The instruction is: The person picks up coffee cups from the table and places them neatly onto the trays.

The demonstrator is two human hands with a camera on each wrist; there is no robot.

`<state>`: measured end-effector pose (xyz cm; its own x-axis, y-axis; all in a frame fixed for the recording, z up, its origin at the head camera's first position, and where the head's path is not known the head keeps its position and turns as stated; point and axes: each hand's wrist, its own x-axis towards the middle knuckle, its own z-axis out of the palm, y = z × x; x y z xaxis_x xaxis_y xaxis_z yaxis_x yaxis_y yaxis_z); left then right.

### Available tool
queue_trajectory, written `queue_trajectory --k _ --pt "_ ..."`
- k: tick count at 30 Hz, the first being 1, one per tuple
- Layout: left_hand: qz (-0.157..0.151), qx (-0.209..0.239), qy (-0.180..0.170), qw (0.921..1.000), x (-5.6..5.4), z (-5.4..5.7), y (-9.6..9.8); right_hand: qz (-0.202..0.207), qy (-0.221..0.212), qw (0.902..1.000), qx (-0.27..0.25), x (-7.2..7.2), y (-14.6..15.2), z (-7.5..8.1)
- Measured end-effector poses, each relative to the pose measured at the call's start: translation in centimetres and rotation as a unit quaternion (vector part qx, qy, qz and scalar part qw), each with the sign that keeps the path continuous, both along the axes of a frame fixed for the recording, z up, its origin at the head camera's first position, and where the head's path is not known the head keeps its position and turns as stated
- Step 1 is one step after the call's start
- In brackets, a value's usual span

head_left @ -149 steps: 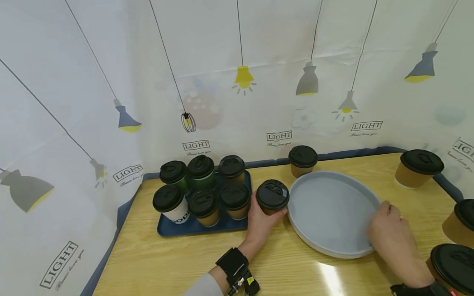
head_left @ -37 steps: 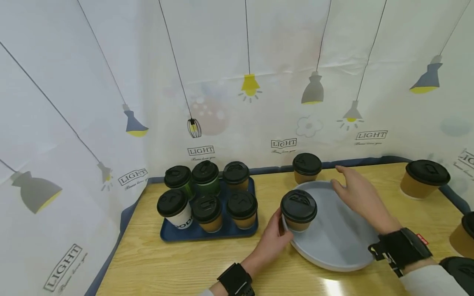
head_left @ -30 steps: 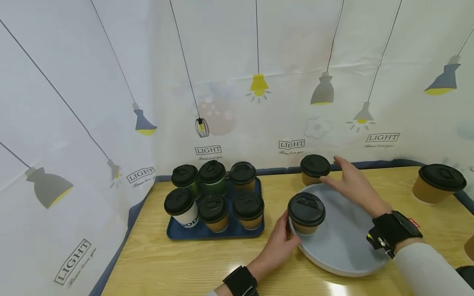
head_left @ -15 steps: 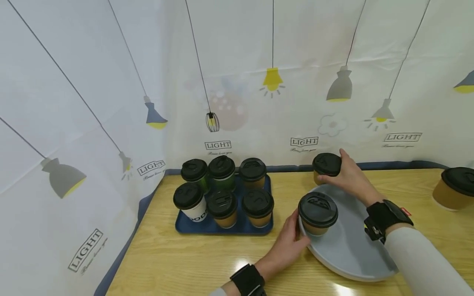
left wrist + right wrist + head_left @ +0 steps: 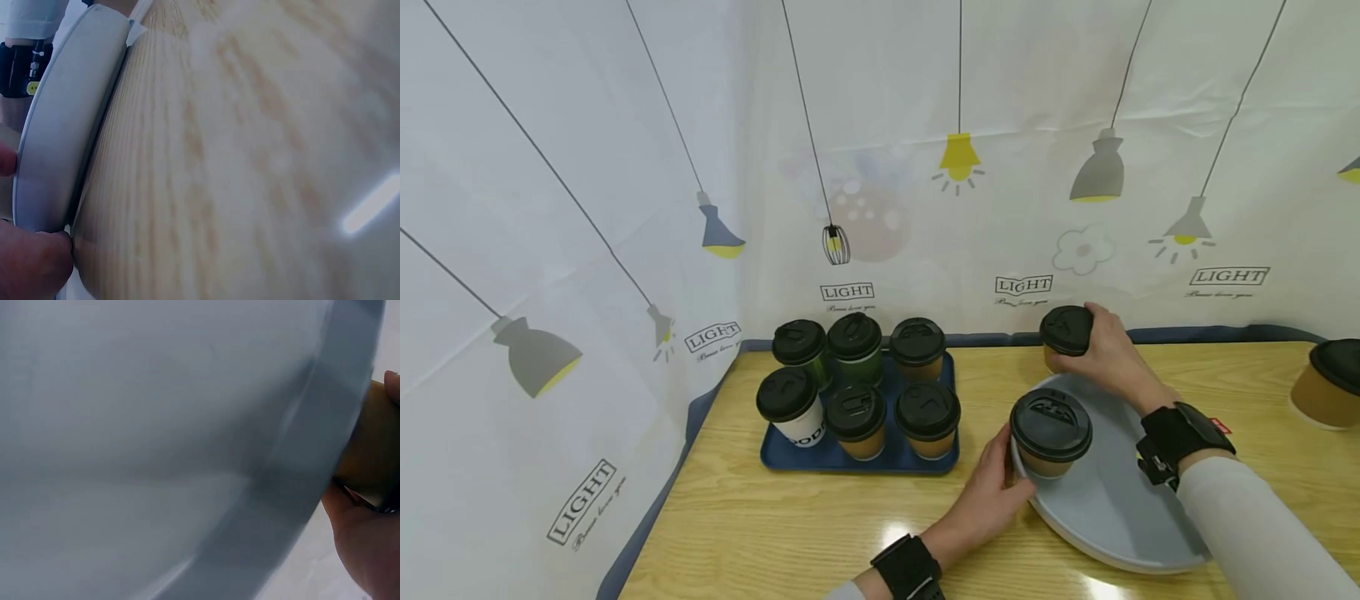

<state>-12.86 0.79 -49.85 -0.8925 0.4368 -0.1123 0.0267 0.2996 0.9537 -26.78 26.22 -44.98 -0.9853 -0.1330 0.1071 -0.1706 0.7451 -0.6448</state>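
My left hand [image 5: 988, 500] grips the left edge of a round grey tray [image 5: 1157, 508]. In the left wrist view a fingertip [image 5: 6, 160] lies at the rim and a thumb at the tray's lower edge. Just inside that edge, a brown paper coffee cup with a black lid [image 5: 1051, 429] stands upright on the tray. Behind the tray, my right hand [image 5: 1112, 358] holds another black-lidded coffee cup [image 5: 1066, 332], fingers on its far side and thumb in front. In the right wrist view this cup's brown side [image 5: 372, 447] shows between thumb and fingers, past the tray wall.
A blue rectangular tray [image 5: 850, 458] to the left carries several lidded cups: green ones, brown ones and a white one [image 5: 801, 421]. Another brown cup [image 5: 1326, 400] stands at the far right. A printed curtain [image 5: 925, 208] closes off the table's back and left.
The left hand has put its cup on the round tray and now grips the tray edge. My right hand has left the tray's right rim and taken hold of the back cup. The view has turned right-to-left slightly.
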Motion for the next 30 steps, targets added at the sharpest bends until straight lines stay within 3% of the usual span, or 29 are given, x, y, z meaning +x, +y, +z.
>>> queue_trajectory --k 11,18,24,30 --pt "-0.008 0.012 0.002 0.9999 0.0 0.1 0.1 -0.008 0.047 0.9984 -0.032 1.8 0.8 3.9" --pt "-0.006 0.02 0.009 0.9997 -0.2 -0.1 0.2 -0.006 0.057 0.9976 -0.04 3.8 1.3 6.5" --pt "-0.007 0.022 0.006 0.9997 -0.2 -0.3 0.2 0.003 0.064 0.9972 -0.039 5.6 1.3 7.6" --pt "-0.006 0.017 0.004 0.9998 -0.1 -0.3 0.2 0.019 0.058 0.9978 -0.026 7.2 1.6 7.6"
